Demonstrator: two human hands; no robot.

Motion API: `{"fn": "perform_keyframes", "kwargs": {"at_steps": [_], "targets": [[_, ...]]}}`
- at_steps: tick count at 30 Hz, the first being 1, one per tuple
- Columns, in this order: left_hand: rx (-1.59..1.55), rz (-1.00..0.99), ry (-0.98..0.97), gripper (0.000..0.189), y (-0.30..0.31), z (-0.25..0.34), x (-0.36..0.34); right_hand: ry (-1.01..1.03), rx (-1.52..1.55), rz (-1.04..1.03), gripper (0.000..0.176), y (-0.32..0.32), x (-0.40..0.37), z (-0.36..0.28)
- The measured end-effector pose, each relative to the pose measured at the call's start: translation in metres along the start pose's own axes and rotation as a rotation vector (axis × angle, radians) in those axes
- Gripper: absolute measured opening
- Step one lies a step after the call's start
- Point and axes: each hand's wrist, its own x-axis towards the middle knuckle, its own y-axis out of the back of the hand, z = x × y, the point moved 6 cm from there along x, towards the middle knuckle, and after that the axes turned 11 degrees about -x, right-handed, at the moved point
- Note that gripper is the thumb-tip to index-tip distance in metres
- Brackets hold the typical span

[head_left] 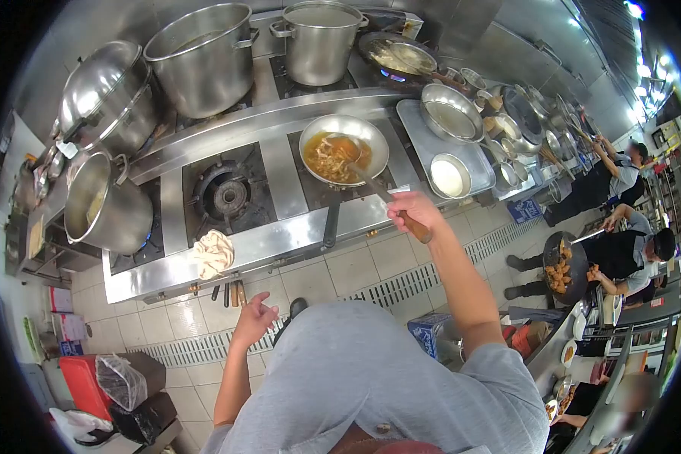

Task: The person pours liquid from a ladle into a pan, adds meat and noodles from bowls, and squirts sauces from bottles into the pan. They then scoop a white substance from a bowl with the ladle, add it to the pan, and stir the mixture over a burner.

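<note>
The brown wooden handle of a long metal ladle (374,185) is gripped by the right hand (413,212), its fingers closed around it. The right forearm is extended forward past the front edge of the stainless steel stove (284,227). The ladle is slanted, its head lowered into the orange-brown food (331,157) inside a shallow round silver pan (381,144). The pan is seated on a burner, its black handle (331,225) pointed toward the front edge. The left hand (256,319) is held in the air in front of that edge, fingers parted and loosely bent, with nothing grasped. A crumpled cream cloth (214,253) is placed at the front edge, toward the stove's left corner.
</note>
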Motion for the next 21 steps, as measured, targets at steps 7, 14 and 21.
{"fn": "perform_keyframes", "kwargs": {"at_steps": [7, 14, 21], "targets": [[0.005, 0.019, 0.028, 0.057, 0.002, -0.004, -0.007, 0.212, -0.668, 0.208, 0.049, -0.003, -0.026, -0.030], [-0.005, 0.018, 0.044, 0.058, 0.001, -0.004, -0.002, 0.483, -1.373, 0.598, 0.058, 0.014, -0.025, -0.048], [0.001, 0.024, 0.059, 0.058, 0.001, -0.003, 0.000, 0.393, -1.531, 0.549, 0.046, 0.021, 0.004, -0.030]]}}
